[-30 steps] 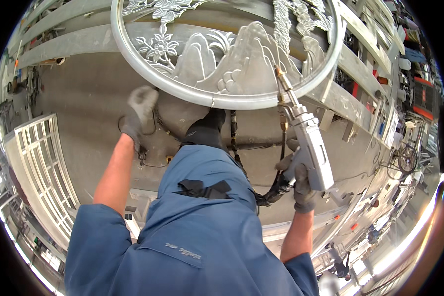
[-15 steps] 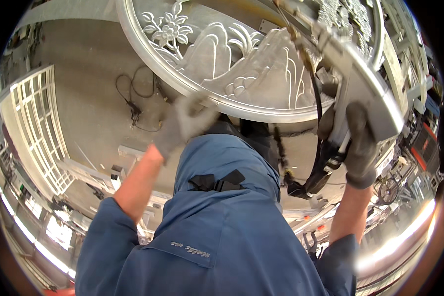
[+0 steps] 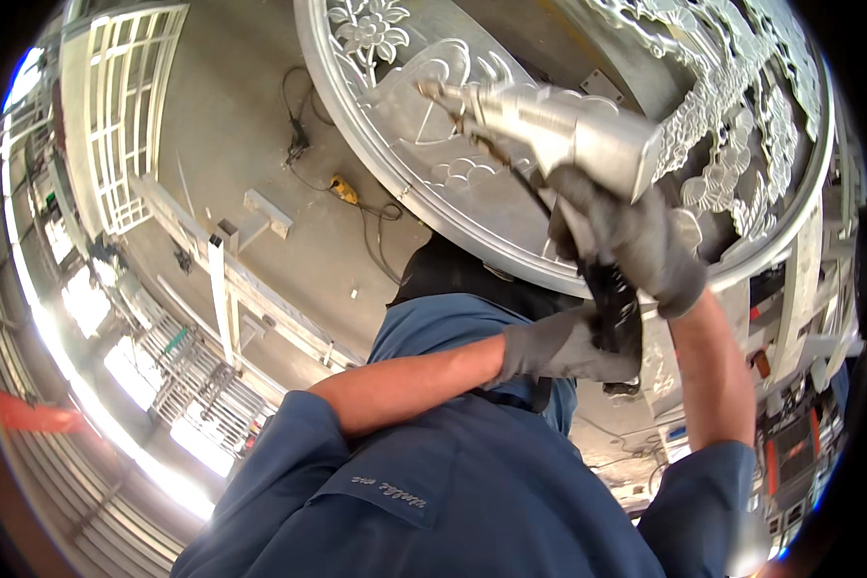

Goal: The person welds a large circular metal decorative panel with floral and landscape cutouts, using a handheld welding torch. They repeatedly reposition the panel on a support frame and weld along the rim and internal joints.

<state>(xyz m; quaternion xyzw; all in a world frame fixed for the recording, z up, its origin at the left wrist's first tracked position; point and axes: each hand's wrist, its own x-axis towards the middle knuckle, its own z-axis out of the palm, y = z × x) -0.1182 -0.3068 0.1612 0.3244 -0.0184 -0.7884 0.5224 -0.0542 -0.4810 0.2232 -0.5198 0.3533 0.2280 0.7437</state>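
My right hand (image 3: 641, 241), in a dark grey glove, is closed around the handle of a silver welding gun (image 3: 588, 135). The gun lies tilted above a large round metal panel (image 3: 424, 197), its slim brass-coloured nozzle pointing left and a thin dark line running along its underside. Below the handle, my gloved left hand (image 3: 568, 347) grips the thick black cable (image 3: 612, 313). Its fingers are partly hidden behind the cable. Raised flowers, mountain shapes and tree foliage decorate the panel, whose rim curves close in front of my body. The gun looks smeared by motion.
On the floor left of the panel lies a cord with a yellow power tool (image 3: 343, 190). A pale grid frame (image 3: 125, 120) stands at the far left, with a long metal beam (image 3: 260, 299) nearer me. Shelving and a dark red-edged case (image 3: 795, 448) are at the right.
The welding gun has swung left over the panel, its nozzle now pointing left. My left hand has gone from beside the rim across my body to the black cable. The view has shifted.
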